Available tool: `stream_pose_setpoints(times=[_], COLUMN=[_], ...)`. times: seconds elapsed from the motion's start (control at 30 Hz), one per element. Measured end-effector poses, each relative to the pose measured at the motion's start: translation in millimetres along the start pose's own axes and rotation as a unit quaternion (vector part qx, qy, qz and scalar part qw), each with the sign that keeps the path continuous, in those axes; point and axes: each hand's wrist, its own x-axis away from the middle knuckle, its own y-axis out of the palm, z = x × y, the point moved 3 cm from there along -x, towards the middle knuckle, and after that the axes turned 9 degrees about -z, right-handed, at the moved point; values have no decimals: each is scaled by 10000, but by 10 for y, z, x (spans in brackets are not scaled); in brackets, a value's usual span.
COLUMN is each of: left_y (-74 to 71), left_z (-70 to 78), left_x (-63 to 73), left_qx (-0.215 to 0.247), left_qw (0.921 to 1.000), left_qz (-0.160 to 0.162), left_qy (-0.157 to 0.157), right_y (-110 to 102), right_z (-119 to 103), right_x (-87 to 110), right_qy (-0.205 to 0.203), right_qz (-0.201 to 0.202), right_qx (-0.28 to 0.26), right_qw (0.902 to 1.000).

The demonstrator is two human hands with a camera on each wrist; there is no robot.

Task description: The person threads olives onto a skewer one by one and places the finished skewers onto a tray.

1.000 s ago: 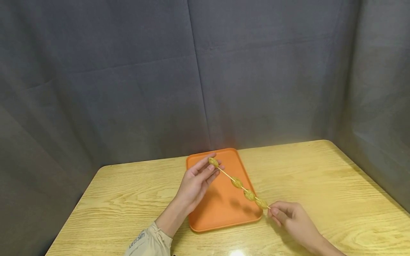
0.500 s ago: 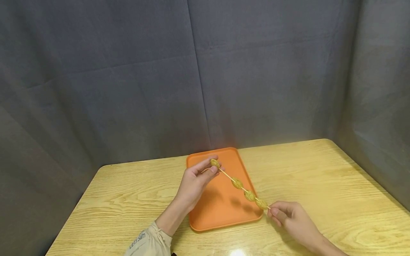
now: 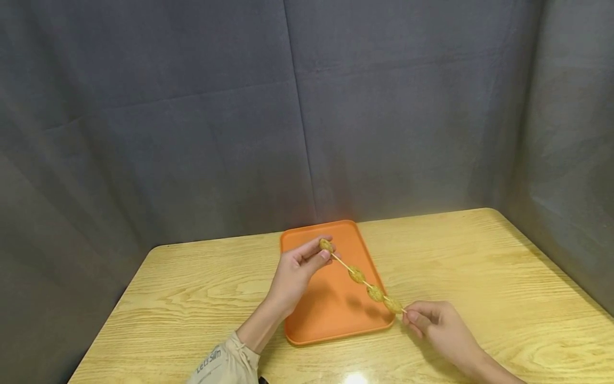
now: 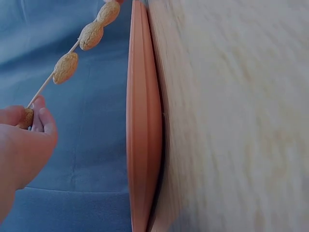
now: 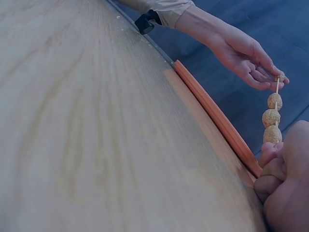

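Observation:
A thin wooden skewer [image 3: 341, 261] slants above the orange tray [image 3: 316, 330], running from far left down to near right. Several oval, golden-brown food balls are threaded on it. Three of them, such as the middle ball [image 3: 376, 293], sit close together towards the right hand. My left hand [image 3: 292, 274] pinches the fourth-from-the-right end ball [image 3: 326, 245] between thumb and fingers at the far tip, with bare stick below it. My right hand [image 3: 438, 325] pinches the skewer's near end, just below the lowest ball [image 5: 273, 134]. In the left wrist view the end ball [image 4: 26, 118] is partly hidden by fingers.
The tray lies on a light wood-grain table [image 3: 192, 298], its far end near the table's back edge. Grey cloth [image 3: 216, 133] hangs behind and along both sides. A black object [image 5: 147, 21] shows at the left sleeve.
My left hand has shifted slightly right and nearer, bringing the end ball a little closer to the other three along the stick. The right hand has stayed almost still.

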Motion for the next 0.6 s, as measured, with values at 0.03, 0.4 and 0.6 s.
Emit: stream_pose_setpoints(times=[0.03, 0.4, 0.6], left_y=[5, 49, 72], left_z=[-5, 15, 38], left_x=[0, 30, 31], left_qx=[22, -266, -436], left_qw=[10000, 9995, 9989], left_qz=[-19, -14, -31], left_qy=[-18, -157, -171], right_y=[-2, 5, 0], right_z=[-1, 0, -15], right_x=[1, 7, 8], right_qy=[26, 60, 56], right_qz=[11, -21, -58], right_qx=[-24, -114, -127], right_qw=[10000, 9999, 9999])
